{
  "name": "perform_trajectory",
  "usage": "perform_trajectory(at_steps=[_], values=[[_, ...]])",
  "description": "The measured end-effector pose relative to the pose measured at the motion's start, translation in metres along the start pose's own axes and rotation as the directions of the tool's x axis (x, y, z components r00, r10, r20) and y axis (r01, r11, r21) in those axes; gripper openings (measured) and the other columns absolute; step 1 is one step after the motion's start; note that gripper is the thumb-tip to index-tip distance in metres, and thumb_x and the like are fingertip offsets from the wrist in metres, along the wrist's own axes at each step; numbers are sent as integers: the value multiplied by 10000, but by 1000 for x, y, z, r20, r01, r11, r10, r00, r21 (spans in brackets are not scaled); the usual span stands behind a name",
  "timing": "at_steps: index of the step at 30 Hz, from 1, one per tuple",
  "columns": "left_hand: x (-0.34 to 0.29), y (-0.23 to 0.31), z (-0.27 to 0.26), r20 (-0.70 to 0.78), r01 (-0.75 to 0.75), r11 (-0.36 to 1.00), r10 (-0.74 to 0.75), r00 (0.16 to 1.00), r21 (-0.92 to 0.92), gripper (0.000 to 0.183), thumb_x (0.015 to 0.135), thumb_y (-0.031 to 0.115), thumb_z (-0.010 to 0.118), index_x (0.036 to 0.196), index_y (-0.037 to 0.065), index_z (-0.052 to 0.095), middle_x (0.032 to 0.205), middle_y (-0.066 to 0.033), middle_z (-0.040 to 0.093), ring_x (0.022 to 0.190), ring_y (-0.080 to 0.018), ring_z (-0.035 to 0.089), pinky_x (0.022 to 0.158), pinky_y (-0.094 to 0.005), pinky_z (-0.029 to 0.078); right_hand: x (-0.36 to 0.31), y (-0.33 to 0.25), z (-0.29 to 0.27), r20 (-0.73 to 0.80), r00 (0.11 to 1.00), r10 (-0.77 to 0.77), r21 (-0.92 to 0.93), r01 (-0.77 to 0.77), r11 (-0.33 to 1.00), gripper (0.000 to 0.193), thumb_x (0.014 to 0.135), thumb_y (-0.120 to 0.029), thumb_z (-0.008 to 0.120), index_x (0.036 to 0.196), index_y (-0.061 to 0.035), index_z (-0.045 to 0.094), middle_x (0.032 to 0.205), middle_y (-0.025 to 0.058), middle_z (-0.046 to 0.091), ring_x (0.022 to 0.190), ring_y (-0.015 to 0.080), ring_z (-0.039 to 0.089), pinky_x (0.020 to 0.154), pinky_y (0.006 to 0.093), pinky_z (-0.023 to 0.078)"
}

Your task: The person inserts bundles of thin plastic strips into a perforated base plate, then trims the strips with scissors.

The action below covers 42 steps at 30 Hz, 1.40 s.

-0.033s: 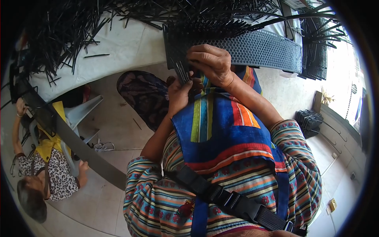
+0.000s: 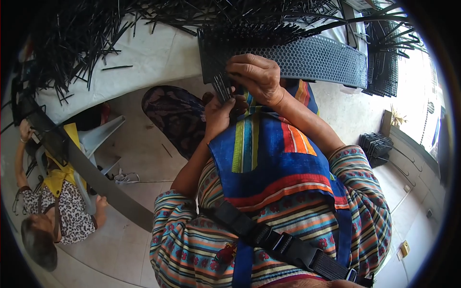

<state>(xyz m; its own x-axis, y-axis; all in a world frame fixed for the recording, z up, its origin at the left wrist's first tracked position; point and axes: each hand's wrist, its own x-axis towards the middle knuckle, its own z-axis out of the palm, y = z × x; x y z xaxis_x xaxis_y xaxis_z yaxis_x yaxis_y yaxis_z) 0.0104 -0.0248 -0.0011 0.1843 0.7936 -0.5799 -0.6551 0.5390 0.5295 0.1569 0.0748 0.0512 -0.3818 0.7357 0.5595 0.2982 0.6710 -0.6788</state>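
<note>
Head view: a dark perforated panel [image 2: 307, 60] is propped on edge at the rim of the white table [image 2: 158, 62], so that its near end faces the body. The right hand [image 2: 257, 77] is curled over that end, fingers clenched on the edge to steady it. Just below, the left hand [image 2: 218, 115] is closed on a bunch of thin black strips [image 2: 222, 89], held upright against the panel. More loose black strips [image 2: 72, 43] are scattered on the table. 1 co-worker [image 2: 53, 211] is seated at lower left.

Matt black perforated plastic panel [image 2: 307, 60], thin matt plastic strips [image 2: 77, 43], smooth white tabletop [image 2: 149, 62].
</note>
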Motion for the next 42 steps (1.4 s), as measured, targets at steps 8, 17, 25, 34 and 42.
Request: perform_trajectory(at_steps=[8,17,25,34,42], values=[[0,0,-1,13,-8,999,8,1000,37,207,948,5,521,1147,5,580,1012,-160,683,871,-213,685,765,-331,579,39,8,13,-49,963,266,-176,-271,946,119,761,-103,712,876,-72,713,821,75,663,709,256,667,614,330,527],[4,6,-6,5,58,995,-58,998,-75,191,936,1,532,1123,2,567,1005,-160,673,852,-217,679,748,-330,578,61,10,18,9,985,173,-327,-161,931,111,775,-110,704,881,-82,721,826,75,680,725,276,679,630,335,542],[4,2,-2,-3,49,993,-50,999,-112,206,930,3,548,1133,12,576,981,-144,676,859,-215,668,760,-356,569,63,13,10,81,990,112,-250,-89,964,109,792,-120,674,885,-85,718,825,71,676,719,289,668,623,356,538],[3,2,-3,32,49,988,-44,998,-146,212,925,7,563,1136,15,586,990,-141,680,851,-212,669,759,-356,569,67,12,10,152,984,90,-351,-31,936,107,810,-139,672,901,-110,722,791,49,650,700,282,658,588,369,524],[9,7,-8,57,32,984,-22,998,-173,212,926,-2,550,1135,6,585,1006,-158,667,851,-218,665,766,-355,566,70,19,19,212,972,103,-459,6,888,113,820,-165,662,902,-114,720,809,36,663,701,278,665,573,366,523]])
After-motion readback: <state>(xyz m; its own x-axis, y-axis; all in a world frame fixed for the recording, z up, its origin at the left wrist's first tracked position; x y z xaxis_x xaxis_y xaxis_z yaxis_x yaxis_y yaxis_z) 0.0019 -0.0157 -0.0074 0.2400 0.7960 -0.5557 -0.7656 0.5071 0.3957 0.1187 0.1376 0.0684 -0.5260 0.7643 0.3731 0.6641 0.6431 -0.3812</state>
